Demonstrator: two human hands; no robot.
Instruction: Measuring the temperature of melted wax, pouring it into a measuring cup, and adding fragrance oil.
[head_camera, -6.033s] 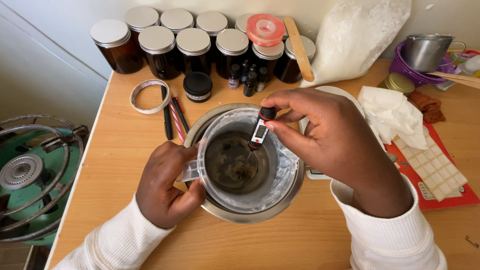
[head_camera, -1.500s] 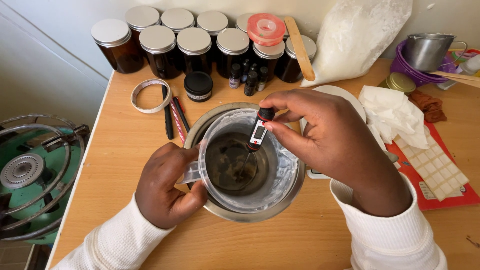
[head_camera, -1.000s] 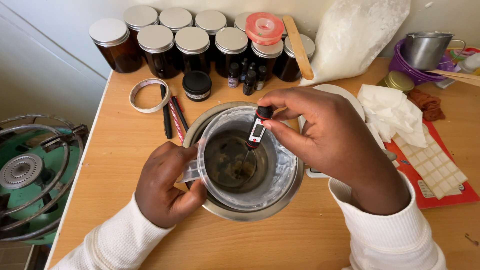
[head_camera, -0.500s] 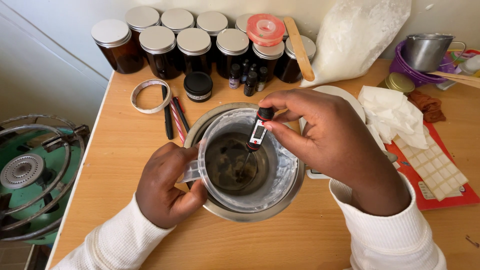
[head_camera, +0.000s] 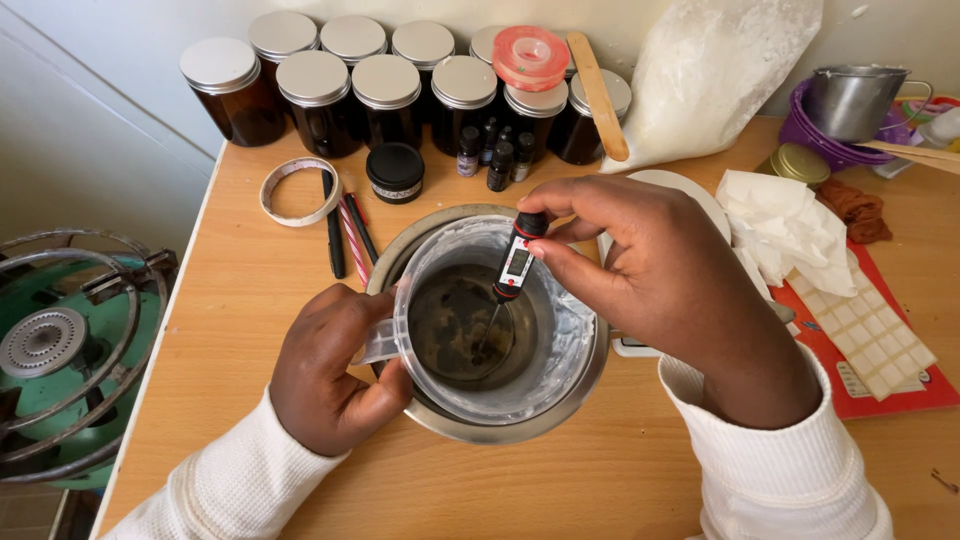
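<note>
A clear plastic jug (head_camera: 565, 345) with dark liquid at its bottom sits inside a metal pot (head_camera: 500, 430) on the wooden table. My left hand (head_camera: 335, 370) grips the jug's handle at the pot's left side. Over the jug, my right hand (head_camera: 660, 280) pinches a black digital probe thermometer (head_camera: 516, 262). Its thin probe points down into the dark liquid.
Several amber jars with silver lids (head_camera: 390, 90) line the back wall, with small dark bottles (head_camera: 495, 155), a black tin (head_camera: 395, 172), a tape ring (head_camera: 298, 190) and pens (head_camera: 345, 230) in front. A white bag (head_camera: 710, 80), tissue (head_camera: 785, 230) and a white slab on red (head_camera: 870, 335) lie right. A green gas burner (head_camera: 55, 340) stands left.
Almost nothing differs. The thermometer has shifted only slightly in my right hand over the jug, and my left hand stays on the handle.
</note>
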